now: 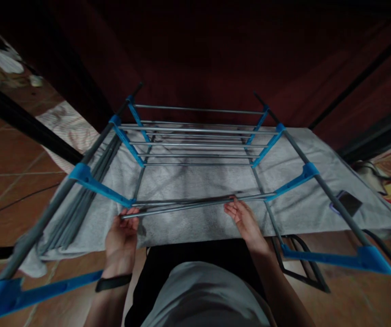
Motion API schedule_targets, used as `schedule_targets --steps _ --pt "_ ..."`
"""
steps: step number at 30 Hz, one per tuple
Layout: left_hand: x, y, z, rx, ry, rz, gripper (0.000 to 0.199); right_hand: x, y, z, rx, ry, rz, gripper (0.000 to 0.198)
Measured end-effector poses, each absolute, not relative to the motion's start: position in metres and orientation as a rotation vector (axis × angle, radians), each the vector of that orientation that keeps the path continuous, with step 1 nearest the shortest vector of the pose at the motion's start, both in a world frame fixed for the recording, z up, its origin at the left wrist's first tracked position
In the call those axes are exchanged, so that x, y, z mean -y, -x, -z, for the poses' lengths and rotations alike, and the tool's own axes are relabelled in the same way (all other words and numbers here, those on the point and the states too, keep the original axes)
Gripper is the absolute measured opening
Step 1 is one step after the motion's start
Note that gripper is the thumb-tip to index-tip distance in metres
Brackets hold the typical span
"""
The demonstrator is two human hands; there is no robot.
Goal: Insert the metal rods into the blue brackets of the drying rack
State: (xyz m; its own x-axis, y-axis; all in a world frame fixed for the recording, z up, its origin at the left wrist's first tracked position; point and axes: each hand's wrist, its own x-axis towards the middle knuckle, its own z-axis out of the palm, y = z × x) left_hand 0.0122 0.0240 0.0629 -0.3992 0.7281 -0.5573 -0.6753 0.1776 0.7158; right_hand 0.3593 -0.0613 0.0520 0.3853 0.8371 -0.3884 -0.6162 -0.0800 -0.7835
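A thin grey metal rod (182, 208) lies across both my hands. My left hand (123, 231) grips its left end, close to a blue plastic bracket (103, 190). Farther along, the fingers of my right hand (241, 215) pinch the rod, whose right end meets or overlaps the blue bracket (289, 184) on that side. Just behind it another rod (161, 202) runs from the left bracket. These belong to a rack frame with grey side poles (299, 147), blue brackets and several crossbars (202, 144) fixed toward the back.
Under the frame is a grey blanket-covered surface (188, 181). Several loose grey tubes (82, 200) lie on its left side, and a phone (347, 203) rests at the right. A dark red panel (195, 54) stands behind. Lower blue brackets (338, 259) jut out near my arms.
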Motion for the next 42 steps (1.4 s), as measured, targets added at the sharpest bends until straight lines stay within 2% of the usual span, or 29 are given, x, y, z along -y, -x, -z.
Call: schedule_targets --steps 6,10,14,18,22,28,31,39,42 --pt "-0.018 -0.016 -0.061 -1.420 -0.353 -1.659 0.025 0.067 -0.331 -0.060 0.592 1.252 -1.382 0.035" --pt "-0.015 -0.015 -0.062 -1.437 -0.439 -1.670 0.022 0.060 -0.308 -0.070 0.833 1.297 -1.237 0.029" --pt "-0.013 -0.015 -0.061 -1.432 -0.516 -1.681 0.021 0.053 -0.299 -0.076 1.047 1.329 -1.036 0.016" --pt "-0.012 -0.018 -0.059 -1.428 -0.622 -1.660 0.019 0.051 -0.299 -0.077 1.210 1.342 -0.912 0.018" --pt "-0.011 -0.018 -0.053 -1.483 -0.741 -1.607 0.024 0.053 -0.299 -0.071 1.348 1.383 -0.732 0.022" --pt "-0.012 -0.010 -0.036 -1.688 -1.072 -1.466 0.039 0.045 -0.304 -0.055 1.934 1.592 -0.128 0.035" --pt "-0.013 -0.005 -0.029 -1.785 -1.151 -1.358 0.041 0.038 -0.309 -0.050 2.160 1.630 0.069 0.038" --pt "-0.012 0.003 -0.016 -1.966 -1.248 -1.093 0.047 0.029 -0.315 -0.047 2.276 1.686 0.084 0.037" --pt "-0.011 0.001 -0.014 -2.034 -1.375 -1.106 0.050 0.029 -0.317 -0.043 2.288 1.683 0.068 0.037"
